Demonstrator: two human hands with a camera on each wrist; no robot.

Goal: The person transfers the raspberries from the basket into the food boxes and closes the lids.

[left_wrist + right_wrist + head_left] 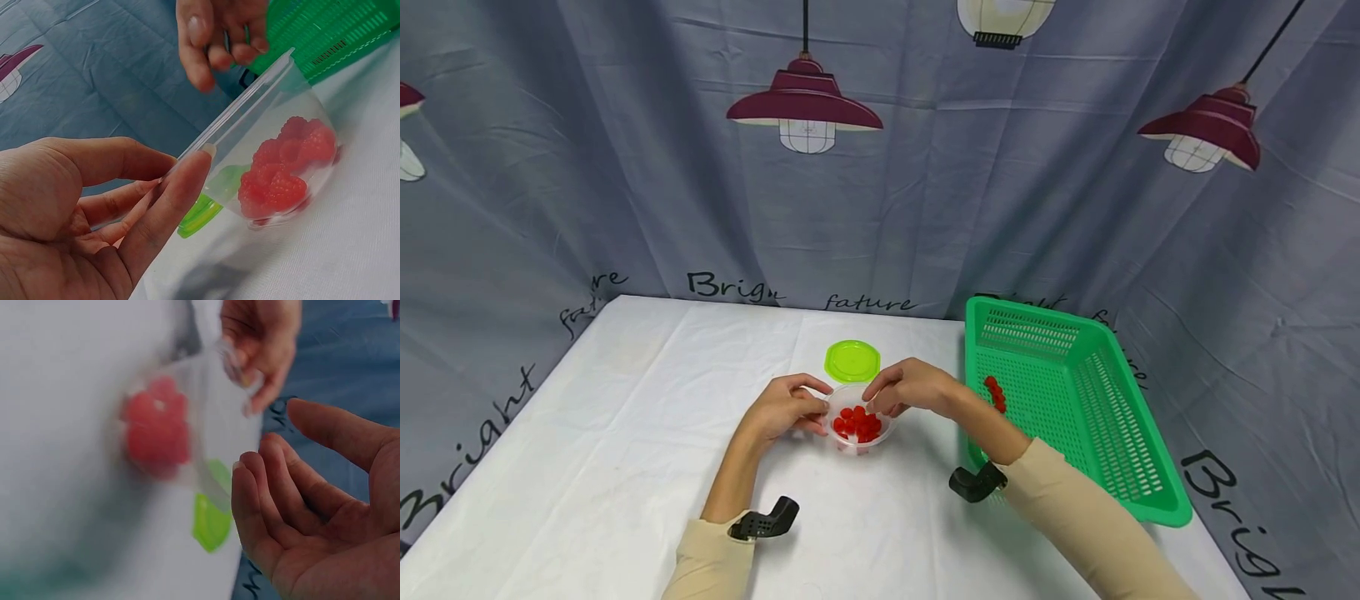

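Note:
A clear round tub (850,446) holding several red raspberries (856,423) stands on the white cloth. My left hand (786,408) pinches its left rim between thumb and fingers; the left wrist view shows the grip on the tub wall (312,94) close up, berries (275,175) at the bottom. Over the tub's right edge is my right hand (917,387), fingers bent loosely and apart. In the right wrist view that hand (325,506) has nothing between thumb and fingers, beside the tub's rim.
A green lid (852,361) lies just behind the tub. To the right stands a green perforated basket (1075,425) with a short row of red berries (996,394) near its left side. A grey printed curtain (880,208) hangs behind the table (625,417).

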